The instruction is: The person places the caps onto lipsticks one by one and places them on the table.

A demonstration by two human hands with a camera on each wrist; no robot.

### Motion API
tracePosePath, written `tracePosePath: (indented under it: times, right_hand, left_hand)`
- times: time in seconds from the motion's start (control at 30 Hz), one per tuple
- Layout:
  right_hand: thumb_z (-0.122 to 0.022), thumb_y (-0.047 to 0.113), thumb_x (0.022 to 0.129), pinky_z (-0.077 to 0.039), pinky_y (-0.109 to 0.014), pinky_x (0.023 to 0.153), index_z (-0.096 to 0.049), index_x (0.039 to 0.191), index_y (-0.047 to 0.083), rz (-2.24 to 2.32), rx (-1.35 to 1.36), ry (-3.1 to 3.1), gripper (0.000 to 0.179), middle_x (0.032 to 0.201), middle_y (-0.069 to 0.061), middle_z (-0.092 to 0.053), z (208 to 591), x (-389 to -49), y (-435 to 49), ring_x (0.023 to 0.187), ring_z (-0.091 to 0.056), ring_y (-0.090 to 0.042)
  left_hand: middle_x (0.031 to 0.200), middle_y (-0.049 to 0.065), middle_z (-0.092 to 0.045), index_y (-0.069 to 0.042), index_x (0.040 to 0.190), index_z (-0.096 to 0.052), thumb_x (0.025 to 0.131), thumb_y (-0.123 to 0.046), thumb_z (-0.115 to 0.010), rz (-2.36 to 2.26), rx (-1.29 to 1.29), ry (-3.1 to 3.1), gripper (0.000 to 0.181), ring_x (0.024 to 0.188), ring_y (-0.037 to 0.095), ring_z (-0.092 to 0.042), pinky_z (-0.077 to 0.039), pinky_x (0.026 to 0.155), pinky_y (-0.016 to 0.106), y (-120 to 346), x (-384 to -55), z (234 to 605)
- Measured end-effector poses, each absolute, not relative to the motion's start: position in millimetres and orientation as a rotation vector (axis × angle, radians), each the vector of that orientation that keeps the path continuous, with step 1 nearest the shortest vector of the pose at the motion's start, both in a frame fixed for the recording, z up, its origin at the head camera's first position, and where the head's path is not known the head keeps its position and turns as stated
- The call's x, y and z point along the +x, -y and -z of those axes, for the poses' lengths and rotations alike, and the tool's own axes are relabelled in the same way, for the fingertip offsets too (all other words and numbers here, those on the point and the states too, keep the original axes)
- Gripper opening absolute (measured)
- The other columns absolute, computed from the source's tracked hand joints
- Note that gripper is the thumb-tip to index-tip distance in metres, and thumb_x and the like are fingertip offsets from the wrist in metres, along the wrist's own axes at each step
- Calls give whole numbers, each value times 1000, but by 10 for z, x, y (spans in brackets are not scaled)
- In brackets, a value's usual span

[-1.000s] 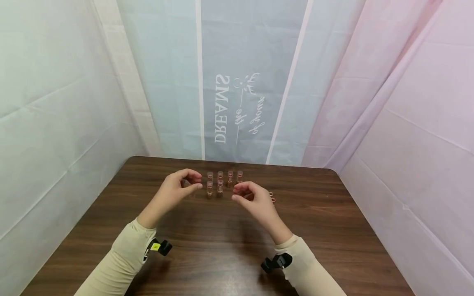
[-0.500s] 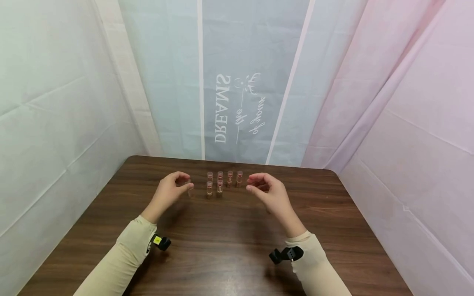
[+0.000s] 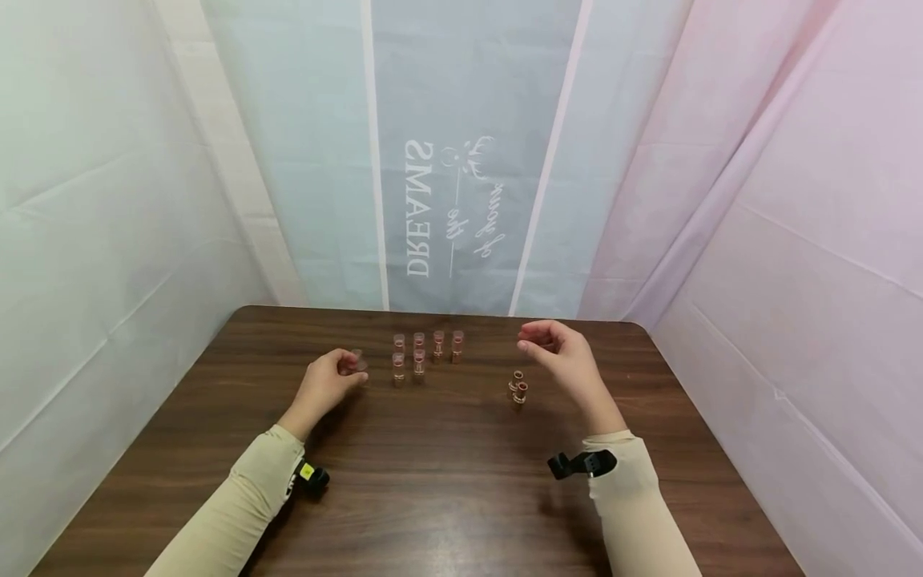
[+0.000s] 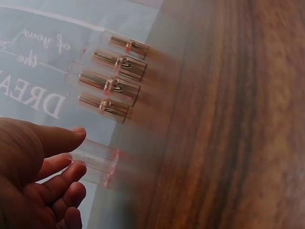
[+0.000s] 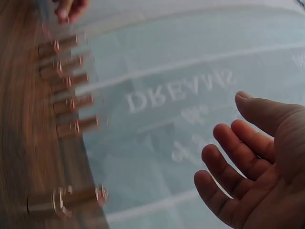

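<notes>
My left hand point(image 3: 333, 385) is at the left, with thumb and fingertips about the top of a clear plastic cap point(image 4: 93, 160); it appears to pinch it. A second clear cap point(image 4: 105, 179) stands just beside that one. To their right, several gold lipstick tubes point(image 3: 420, 365) with clear caps stand upright in two rows. My right hand point(image 3: 566, 353) hovers at the right, its fingers loosely curved and holding nothing. Nearest to it are two uncapped gold tubes point(image 3: 519, 390), upright and close together. The right wrist view is blurred.
Everything stands on a dark wood-grain table point(image 3: 433, 481). Printed fabric point(image 3: 461, 96) hangs just behind its far edge, and pale fabric walls point(image 3: 815, 336) close in both sides.
My right hand has moved right and away from the rows, uncovering the two uncapped tubes. My left hand has moved a little left, its fingers closing about the clear cap.
</notes>
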State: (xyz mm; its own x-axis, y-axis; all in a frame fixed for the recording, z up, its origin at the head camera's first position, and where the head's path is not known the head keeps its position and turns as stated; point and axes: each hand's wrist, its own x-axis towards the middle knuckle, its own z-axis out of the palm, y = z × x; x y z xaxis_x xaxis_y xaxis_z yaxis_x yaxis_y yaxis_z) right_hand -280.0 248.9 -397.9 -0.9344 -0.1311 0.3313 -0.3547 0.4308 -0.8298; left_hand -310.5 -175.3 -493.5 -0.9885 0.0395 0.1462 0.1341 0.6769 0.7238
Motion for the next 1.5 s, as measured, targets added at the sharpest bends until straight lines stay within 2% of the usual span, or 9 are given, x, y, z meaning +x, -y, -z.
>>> tracePosePath:
  times: [0.3, 0.5, 0.7, 0.8, 1.07, 1.3, 1.5]
  right_hand:
    - [-78, 27, 94, -55, -27, 81, -69, 122, 7, -1491, 340, 2613, 36, 115, -9, -73, 4225, -2982, -2774, 99, -68, -19]
    - [-78, 23, 94, -53, -29, 84, -68, 122, 3, -1501, 323, 2707, 36, 114, -12, -72, 4289, -2978, -2837, 101, -66, -21]
    - [-80, 25, 92, -53, -35, 88, -68, 122, 7, -1509, 291, 2719, 38, 115, -10, -71, 4341, -2899, -2767, 103, -65, -24]
    - [-81, 27, 91, -54, -33, 86, -68, 122, 10, -1505, 243, 2719, 39, 113, -8, -70, 4416, -2890, -2741, 102, -65, -23]
    - [-86, 39, 83, -53, -44, 93, -67, 126, 6, -1290, 129, 2781, 57, 119, -12, -71, 4602, -2795, -2729, 109, -67, -26]
    - [-89, 33, 81, -55, -40, 86, -70, 112, 7, -1191, 19, 2876, 45, 104, -5, -74, 4838, -2697, -2659, 97, -68, -21]
    - [-89, 28, 81, -53, -36, 79, -70, 106, 9, -1149, -18, 2860, 37, 98, -3, -73, 4914, -2685, -2539, 89, -66, -17]
  left_hand:
    - [102, 11, -69, -4, 112, -68, 94, -24, -77, 1153, -145, 2776, 28, 91, 25, -61, -50, 81, 44, 1789, -3102, 4969]
    - [104, 11, -70, -7, 111, -69, 93, -26, -78, 1172, -144, 2754, 27, 93, 26, -63, -51, 82, 43, 1768, -3092, 4916]
    - [108, 10, -72, -9, 112, -68, 94, -27, -77, 1197, -179, 2725, 28, 97, 26, -66, -54, 84, 44, 1725, -3046, 4790]
    - [107, 10, -72, -10, 112, -68, 95, -29, -76, 1214, -197, 2688, 28, 97, 26, -67, -54, 83, 44, 1701, -3027, 4719]
    - [107, 7, -71, -12, 111, -67, 96, -32, -75, 1269, -239, 2581, 26, 97, 24, -68, -56, 85, 44, 1660, -2960, 4551]
    - [106, 6, -72, -12, 113, -68, 95, -31, -76, 1297, -286, 2563, 28, 94, 22, -67, -55, 84, 41, 1573, -2901, 4424]
    - [104, 5, -72, -12, 113, -69, 95, -30, -76, 1281, -327, 2571, 27, 93, 21, -66, -54, 83, 40, 1531, -2843, 4384]
